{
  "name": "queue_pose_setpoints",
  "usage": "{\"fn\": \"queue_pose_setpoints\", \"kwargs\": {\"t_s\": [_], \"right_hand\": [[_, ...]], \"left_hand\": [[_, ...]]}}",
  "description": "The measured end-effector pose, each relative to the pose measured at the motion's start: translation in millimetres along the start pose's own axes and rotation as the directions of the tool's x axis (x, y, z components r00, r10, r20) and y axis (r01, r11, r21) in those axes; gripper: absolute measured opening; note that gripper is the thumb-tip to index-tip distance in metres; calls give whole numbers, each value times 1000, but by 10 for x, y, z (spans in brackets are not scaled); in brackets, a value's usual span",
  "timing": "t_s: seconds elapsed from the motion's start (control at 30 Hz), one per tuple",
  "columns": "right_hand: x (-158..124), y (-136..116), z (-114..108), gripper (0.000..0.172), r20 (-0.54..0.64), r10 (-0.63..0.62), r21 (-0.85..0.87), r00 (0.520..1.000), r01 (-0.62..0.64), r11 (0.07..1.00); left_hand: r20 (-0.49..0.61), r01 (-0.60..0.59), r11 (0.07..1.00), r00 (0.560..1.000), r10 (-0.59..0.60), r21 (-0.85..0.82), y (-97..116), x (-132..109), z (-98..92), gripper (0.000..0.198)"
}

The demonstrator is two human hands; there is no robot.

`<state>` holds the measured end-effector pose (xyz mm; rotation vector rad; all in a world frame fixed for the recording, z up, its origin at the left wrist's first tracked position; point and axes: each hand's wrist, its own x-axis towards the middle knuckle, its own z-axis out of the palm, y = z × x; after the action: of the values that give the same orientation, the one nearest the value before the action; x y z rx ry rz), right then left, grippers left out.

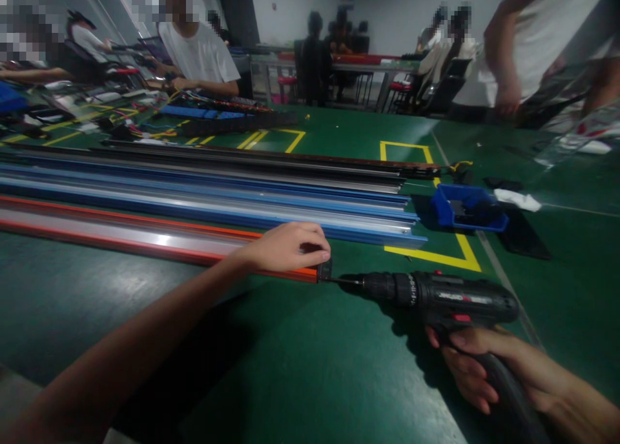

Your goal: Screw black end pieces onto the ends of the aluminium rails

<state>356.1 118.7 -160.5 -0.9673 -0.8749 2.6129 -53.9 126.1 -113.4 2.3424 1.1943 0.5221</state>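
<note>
My right hand [469, 366] is wrapped round the grip of a black cordless drill [465, 299], held level with its bit pointing left. The bit's tip meets a small black end cap [325, 270] at the right end of a long orange-red metal profile [165, 241]. Over that same end lies my left hand [290, 247], its fingers curled and closed on the end cap, with the wrist across the profile. A screw at the bit's tip is too small to make out.
Behind the orange profile lie several blue profiles [217, 199] and black ones [290, 162]. A blue bin [465, 211] with dark parts stands at the right, beside a white crumpled piece [517, 200]. Yellow tape [436, 260] marks the green table [310, 373]. Other people sit and stand beyond.
</note>
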Motion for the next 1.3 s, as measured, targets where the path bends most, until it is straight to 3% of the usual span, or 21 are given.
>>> {"fn": "queue_pose_setpoints", "kwargs": {"t_s": [1.0,1.3], "right_hand": [[-8,-30,9,26,19,17,-13,1000,-17,1000],[-4,15,-67,25,-31,3,-28,1000,-4,1000]], "left_hand": [[3,3,1000,1000,-3,6,13,-3,-5,25],[-3,4,1000,1000,-4,-2,21,1,-6,25]]}}
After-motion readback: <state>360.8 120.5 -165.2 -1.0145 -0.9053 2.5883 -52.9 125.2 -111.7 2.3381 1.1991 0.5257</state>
